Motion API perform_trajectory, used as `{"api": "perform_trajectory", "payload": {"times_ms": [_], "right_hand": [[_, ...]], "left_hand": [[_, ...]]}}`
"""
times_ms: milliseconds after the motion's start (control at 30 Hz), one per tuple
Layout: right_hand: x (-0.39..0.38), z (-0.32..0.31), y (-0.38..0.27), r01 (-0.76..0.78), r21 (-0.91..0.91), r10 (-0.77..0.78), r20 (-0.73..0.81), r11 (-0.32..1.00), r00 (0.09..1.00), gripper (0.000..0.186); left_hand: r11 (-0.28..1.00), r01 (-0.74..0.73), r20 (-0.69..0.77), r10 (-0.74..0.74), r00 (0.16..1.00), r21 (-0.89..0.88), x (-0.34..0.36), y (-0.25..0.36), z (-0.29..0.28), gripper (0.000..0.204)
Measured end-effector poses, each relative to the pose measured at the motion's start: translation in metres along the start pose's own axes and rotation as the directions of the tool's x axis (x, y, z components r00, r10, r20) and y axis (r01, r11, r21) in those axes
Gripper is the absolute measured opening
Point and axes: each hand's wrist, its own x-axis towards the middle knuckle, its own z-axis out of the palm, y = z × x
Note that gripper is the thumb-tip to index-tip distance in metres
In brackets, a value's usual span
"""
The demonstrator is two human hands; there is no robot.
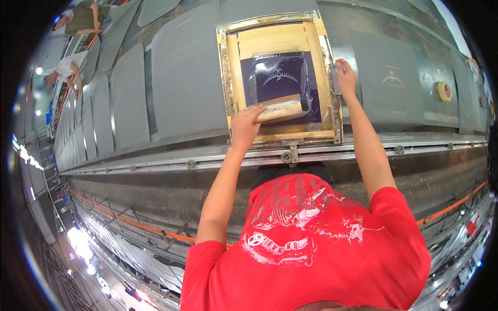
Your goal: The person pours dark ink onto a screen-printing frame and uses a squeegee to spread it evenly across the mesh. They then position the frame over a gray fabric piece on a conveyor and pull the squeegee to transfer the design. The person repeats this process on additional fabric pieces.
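Red T-shirt (311, 274) below screen-printing frame (225, 78). Left grip (246, 127) clenched around wooden-handled squeegee (281, 110), lying across lower part of frame's mesh. Right grip (346, 79) at frame's right side, fingers curled; whether grasping, cannot tell. Gray sheet with pale emblem (386, 57) right of frame; yellow tape roll (440, 91) farther right on tabletop (438, 116).
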Motion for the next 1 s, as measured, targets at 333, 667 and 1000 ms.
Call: {"api": "perform_trajectory", "payload": {"times_ms": [333, 667, 1000], "right_hand": [[0.002, -0.009, -0.150, 0.677, -0.233, -0.540, 0.450, 0.698, 0.712, 0.047], [-0.062, 0.018, -0.091, 0.592, -0.071, -0.501, 0.458, 0.803, 0.734, 0.040], [-0.050, -0.003, -0.114, 0.585, -0.048, -0.478, 0.523, 0.809, 0.705, 0.037]], "left_hand": [[0.984, 0.029, 0.238, -0.070, 0.969, 0.173, 0.169, -0.060, 0.011, 0.028], [0.988, -0.153, 0.071, 0.152, 0.986, 0.021, 0.109, -0.050, 0.039, 0.037], [0.996, -0.083, 0.121, 0.088, 0.989, -0.044, 0.117, -0.039, 0.018, 0.031]]}}
